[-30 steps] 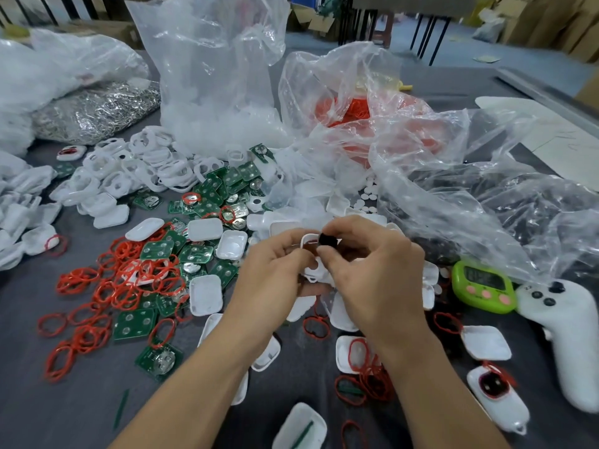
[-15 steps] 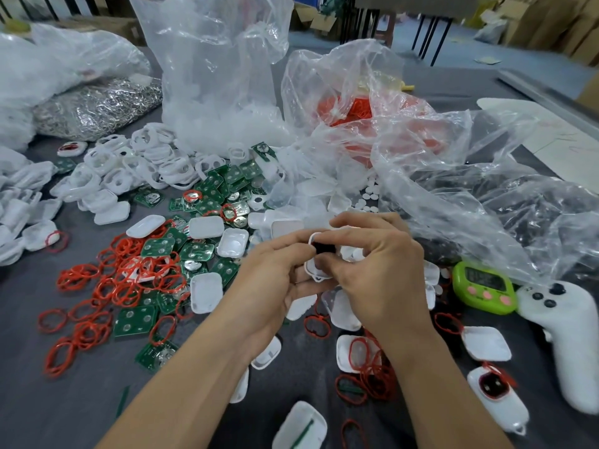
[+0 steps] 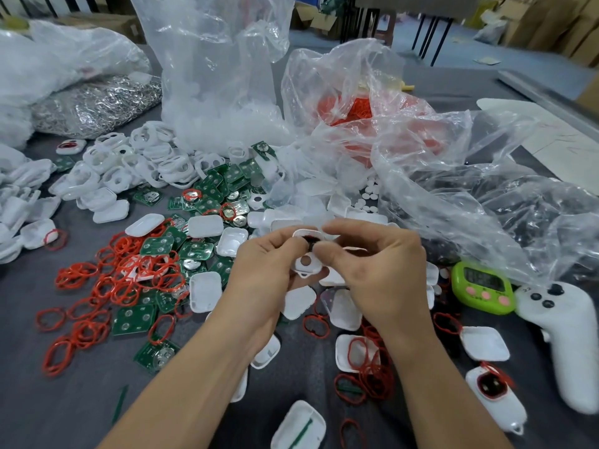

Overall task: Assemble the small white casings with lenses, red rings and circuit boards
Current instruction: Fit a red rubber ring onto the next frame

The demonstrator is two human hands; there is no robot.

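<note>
I think the piece I hold could slip and fall into the heap of thin red rubber rings [image 3: 129,270] and flat green circuit boards [image 3: 194,251] at the middle left of the frame, because only fingertips hold it. My left hand [image 3: 265,273] has its fingers curled and pinches the small white plastic casing [image 3: 306,264] in the middle of the frame. The casing sits between both hands and touches both. My right hand [image 3: 379,273], just right of it, pinches the casing's top with bent fingers. Something dark shows there; I cannot tell what.
</note>
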